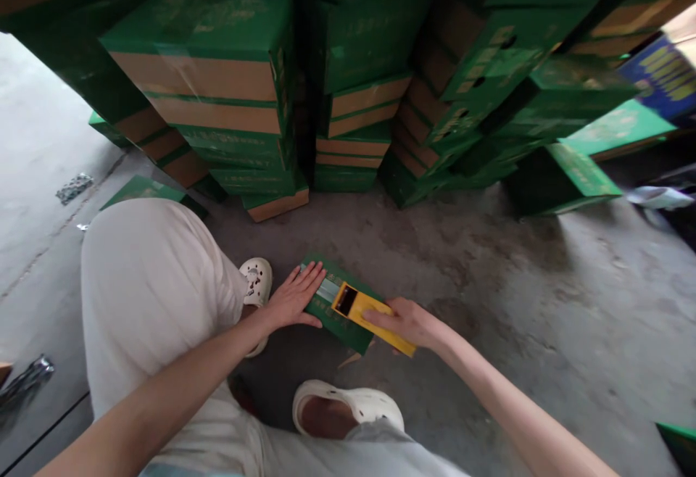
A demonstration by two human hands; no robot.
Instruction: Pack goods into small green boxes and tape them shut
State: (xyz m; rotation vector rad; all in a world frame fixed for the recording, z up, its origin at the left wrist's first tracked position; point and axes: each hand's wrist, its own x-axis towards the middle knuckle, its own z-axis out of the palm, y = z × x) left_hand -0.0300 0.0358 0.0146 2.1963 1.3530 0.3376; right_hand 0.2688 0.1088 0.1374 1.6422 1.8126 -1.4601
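On the grey concrete floor (462, 267), just ahead of your white slip-on clogs (378, 403), lies the small, flat green cardboard box (337, 321) that you are working on; the step in hand looks to be taping it, since a shiny, pale strip of tape (328, 289) shows along its upper face, between your left hand (296, 297) and the yellow, block-shaped tape dispenser (378, 317) in your right hand (410, 321); the next move seems to call for a steady left palm and an even pull of the dispenser toward the box's right end, with enough downward pressure for the strip to lie smooth; a slack pull could leave it wrinkled or askew. As for where the box lies, it is directly beneath your left fingers, which rest flat and spread over its left end, pressing rather than gripping; they seem to cover the beginning of the strip, though you cannot tell from this angle exactly where it starts; your right fingers are wrapped around the dispenser, thumb along its top, and they sit above the box's right end; whether any of them touch the cardboard is hidden; beyond the box, well apart from both hands, stand tall stacks of green-and-brown cardboard cartons (359, 49), some leaning slightly.
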